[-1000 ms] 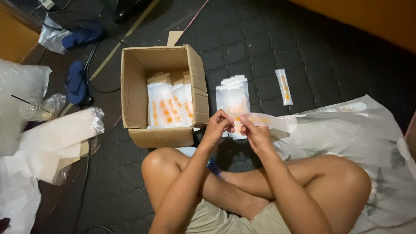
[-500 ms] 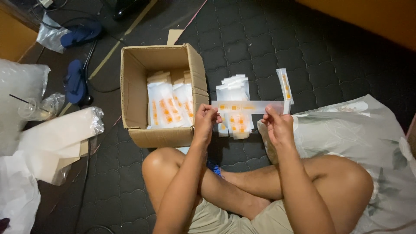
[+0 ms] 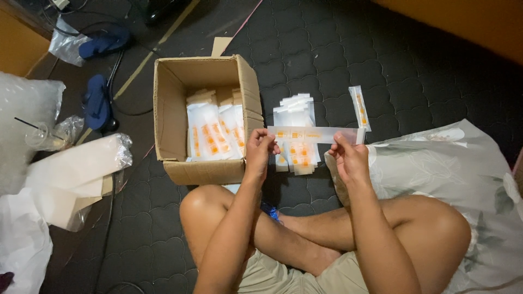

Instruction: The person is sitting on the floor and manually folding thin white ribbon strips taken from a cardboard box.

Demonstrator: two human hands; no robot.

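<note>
I hold a long narrow clear packet with orange print (image 3: 313, 134) stretched flat between both hands. My left hand (image 3: 260, 150) pinches its left end, my right hand (image 3: 346, 154) pinches it near its right end. Just beyond and below it lies a pile of similar white and orange packets (image 3: 297, 133) on the dark floor. An open cardboard box (image 3: 170, 117) to the left of my left hand holds several upright packets of the same kind (image 3: 215, 130). I sit cross-legged behind them.
One single packet (image 3: 360, 107) lies to the right of the pile. A pale sheet of plastic (image 3: 452, 163) covers the floor at right. Plastic-wrapped white bundles (image 3: 76, 174) and bubble wrap (image 3: 22, 120) sit at left, with blue sandals (image 3: 98, 100) and cables beyond.
My hands were together over the pile folding or gripping a packet; they moved apart, drawing the long packet out flat, and now hold it slightly lower and nearer.
</note>
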